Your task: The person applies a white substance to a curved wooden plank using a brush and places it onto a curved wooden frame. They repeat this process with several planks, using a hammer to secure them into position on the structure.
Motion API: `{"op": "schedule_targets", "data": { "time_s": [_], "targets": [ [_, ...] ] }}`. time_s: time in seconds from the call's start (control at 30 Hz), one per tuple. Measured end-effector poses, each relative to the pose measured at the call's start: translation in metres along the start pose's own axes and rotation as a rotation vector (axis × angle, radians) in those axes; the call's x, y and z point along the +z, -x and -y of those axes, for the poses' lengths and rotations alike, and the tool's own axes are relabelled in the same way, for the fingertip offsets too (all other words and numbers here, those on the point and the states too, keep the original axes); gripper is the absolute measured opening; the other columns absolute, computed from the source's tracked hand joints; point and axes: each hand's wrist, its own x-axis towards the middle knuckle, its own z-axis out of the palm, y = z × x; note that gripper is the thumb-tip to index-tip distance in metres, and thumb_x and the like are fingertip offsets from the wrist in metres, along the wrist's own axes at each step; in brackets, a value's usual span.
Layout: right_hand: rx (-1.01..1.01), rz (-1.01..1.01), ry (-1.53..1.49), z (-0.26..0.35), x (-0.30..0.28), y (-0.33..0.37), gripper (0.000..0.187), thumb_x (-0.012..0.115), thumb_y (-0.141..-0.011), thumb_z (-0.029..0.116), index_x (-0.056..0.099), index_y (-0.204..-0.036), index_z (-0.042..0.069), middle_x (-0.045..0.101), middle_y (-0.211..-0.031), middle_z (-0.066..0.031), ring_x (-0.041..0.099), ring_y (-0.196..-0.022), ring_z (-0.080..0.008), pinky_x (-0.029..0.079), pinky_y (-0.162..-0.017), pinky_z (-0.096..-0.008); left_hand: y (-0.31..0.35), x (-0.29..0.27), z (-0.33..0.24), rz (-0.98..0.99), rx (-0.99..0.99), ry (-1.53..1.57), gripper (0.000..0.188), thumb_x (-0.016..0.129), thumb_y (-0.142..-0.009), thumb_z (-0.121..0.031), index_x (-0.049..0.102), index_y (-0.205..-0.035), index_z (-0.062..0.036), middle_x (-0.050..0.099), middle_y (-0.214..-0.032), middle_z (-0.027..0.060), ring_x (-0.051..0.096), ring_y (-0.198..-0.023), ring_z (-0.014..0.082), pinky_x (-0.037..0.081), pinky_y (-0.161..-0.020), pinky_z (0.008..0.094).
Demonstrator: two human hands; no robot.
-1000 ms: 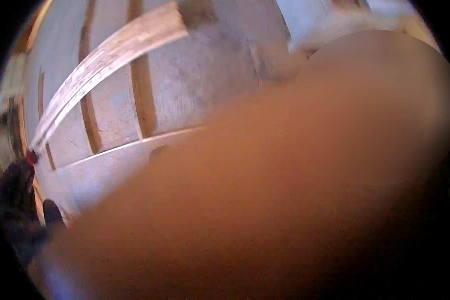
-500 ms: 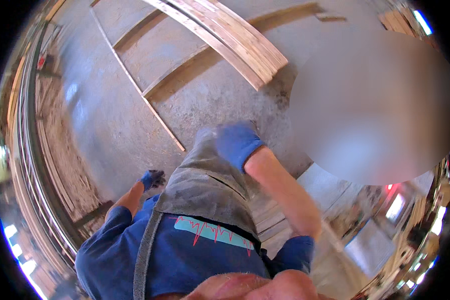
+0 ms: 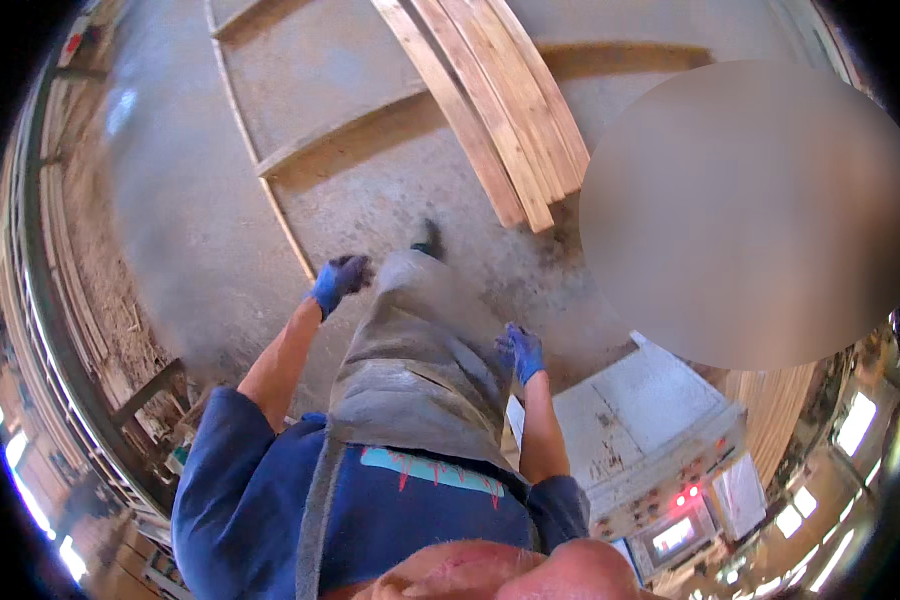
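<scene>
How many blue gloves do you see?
2. One glove is on the left hand, and another glove is on the right hand. The blurred patch might hide more.

Stained grey floor (image 3: 200, 210), metal rail (image 3: 32, 220) along the left, brown debris (image 3: 130, 310) beside it, pale cabinet (image 3: 640, 405) at lower right, two glowing red lights (image 3: 687, 495), lit screen (image 3: 672, 537), bright window (image 3: 856, 424) at far right.
</scene>
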Motion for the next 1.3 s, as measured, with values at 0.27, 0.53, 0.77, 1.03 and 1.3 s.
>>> {"op": "schedule_targets", "data": {
  "time_s": [0.27,0.53,0.77,1.03,1.3],
  "targets": [
    [-0.176,-0.052,0.018,0.090,-0.082,-0.163,0.068,0.073,-0.084,0.044,0.049,-0.136,0.007,0.053,-0.136,-0.0152,0.058,-0.111,-0.0282,0.047,-0.093,-0.0414,-0.139,0.171,-0.073,0.140,-0.130,-0.095,0.047,0.057,-0.095,-0.044,0.060,-0.124,-0.0067,0.068,-0.107,0.0087,0.065,-0.084,0.0177,0.053,-0.079,0.0305],
    [-0.316,-0.052,0.708,0.211,-0.125,-0.389,0.102,0.075,-0.077,0.055,0.030,-0.147,-0.004,0.032,-0.153,-0.0219,0.036,-0.139,-0.0316,0.029,-0.115,-0.0365,-0.387,0.242,0.049,-0.094,-0.281,0.269,0.084,0.058,-0.086,-0.065,0.033,-0.150,-0.0154,0.037,-0.150,0.0113,0.042,-0.133,0.0300,0.038,-0.105,0.0439],
    [-0.260,0.082,1.034,0.250,-0.117,-0.504,0.095,0.077,-0.077,0.051,0.040,-0.141,-0.008,0.047,-0.143,-0.0219,0.046,-0.132,-0.0322,0.037,-0.109,-0.0366,-0.495,0.263,0.101,-0.159,-0.326,0.423,0.091,0.065,-0.082,-0.064,0.032,-0.150,-0.0122,0.043,-0.147,0.0078,0.041,-0.134,0.0249,0.034,-0.110,0.0430],
    [-0.176,0.339,0.396,0.216,-0.113,-0.534,0.065,0.082,-0.077,0.033,0.057,-0.126,-0.003,0.065,-0.118,-0.0104,0.062,-0.102,-0.0191,0.048,-0.092,-0.0327,-0.526,0.266,0.137,-0.056,-0.279,0.580,0.088,0.069,-0.082,-0.057,0.036,-0.147,-0.0077,0.044,-0.145,0.0071,0.045,-0.130,0.0216,0.034,-0.111,0.0406],
    [-0.388,0.138,0.677,0.202,-0.089,-0.478,0.082,0.086,-0.069,0.035,0.049,-0.129,-0.006,0.064,-0.116,-0.0216,0.062,-0.104,-0.0282,0.050,-0.090,-0.0385,-0.505,0.252,0.106,0.001,-0.217,-0.246,0.069,0.061,-0.093,-0.030,0.032,-0.147,0.0026,0.031,-0.154,0.0161,0.052,-0.125,0.0226,0.040,-0.107,0.0377]
  ]
}}
